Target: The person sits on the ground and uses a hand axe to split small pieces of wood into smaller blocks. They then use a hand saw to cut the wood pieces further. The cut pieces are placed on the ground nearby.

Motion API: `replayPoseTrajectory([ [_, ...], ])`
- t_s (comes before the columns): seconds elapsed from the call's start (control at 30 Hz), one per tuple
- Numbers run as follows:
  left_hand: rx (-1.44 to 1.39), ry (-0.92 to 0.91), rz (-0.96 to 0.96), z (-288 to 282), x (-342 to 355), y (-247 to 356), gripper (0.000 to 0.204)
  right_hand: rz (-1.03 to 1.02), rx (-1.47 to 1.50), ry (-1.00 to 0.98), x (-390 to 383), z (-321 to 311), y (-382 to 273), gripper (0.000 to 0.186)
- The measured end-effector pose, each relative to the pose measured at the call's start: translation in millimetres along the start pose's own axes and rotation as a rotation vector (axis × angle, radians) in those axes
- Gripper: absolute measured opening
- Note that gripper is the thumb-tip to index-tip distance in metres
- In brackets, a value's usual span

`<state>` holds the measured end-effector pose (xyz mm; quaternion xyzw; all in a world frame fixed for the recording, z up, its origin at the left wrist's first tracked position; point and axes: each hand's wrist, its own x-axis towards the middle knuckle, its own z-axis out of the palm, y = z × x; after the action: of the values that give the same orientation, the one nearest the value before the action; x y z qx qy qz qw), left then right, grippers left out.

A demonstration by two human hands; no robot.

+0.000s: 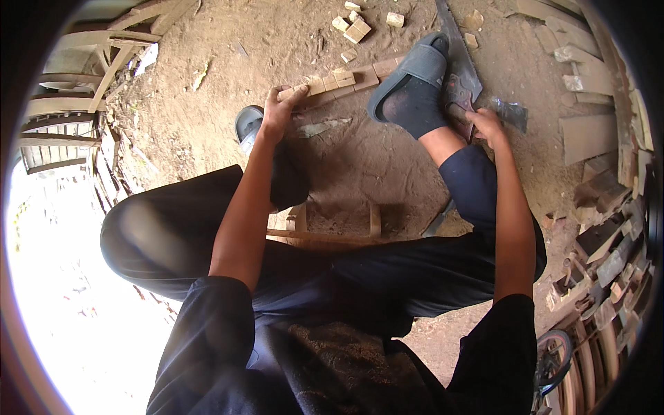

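My left hand (pixel 278 114) is closed around the near-left end of a light wooden strip (pixel 319 86), which seems to be marked or cut into short segments. Right alongside lies a longer, browner wooden strip (pixel 366 77) on the ground, its far part passing under my right foot in a grey slide sandal (pixel 423 61). My right hand (pixel 487 126) grips the handle of a handsaw (pixel 465 88). The saw's blade points away from me, just right of the sandal. Several small cut wood blocks (pixel 357 31) lie on the dirt ahead.
A low wooden seat frame (pixel 321 238) shows beneath my legs. Stacked wood offcuts (pixel 609 259) line the right side, with a wheel (pixel 553 360) at lower right. Wooden framework (pixel 104 72) stands at the left. Dark plastic (pixel 510 115) lies beside my right hand.
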<state>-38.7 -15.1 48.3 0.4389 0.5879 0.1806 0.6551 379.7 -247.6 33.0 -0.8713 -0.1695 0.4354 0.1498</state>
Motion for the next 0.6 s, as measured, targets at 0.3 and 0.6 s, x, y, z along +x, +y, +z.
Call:
replayPoseTrajectory([
  [0.3,0.624,0.198,0.216,-9,24,-18,0.061,0.002,0.8,0.099,-44,-46,-18,0.021],
  [0.6,1.158,0.159,0.452,22,18,9,0.042,0.198,0.883,-0.038,-91,16,-32,0.015],
])
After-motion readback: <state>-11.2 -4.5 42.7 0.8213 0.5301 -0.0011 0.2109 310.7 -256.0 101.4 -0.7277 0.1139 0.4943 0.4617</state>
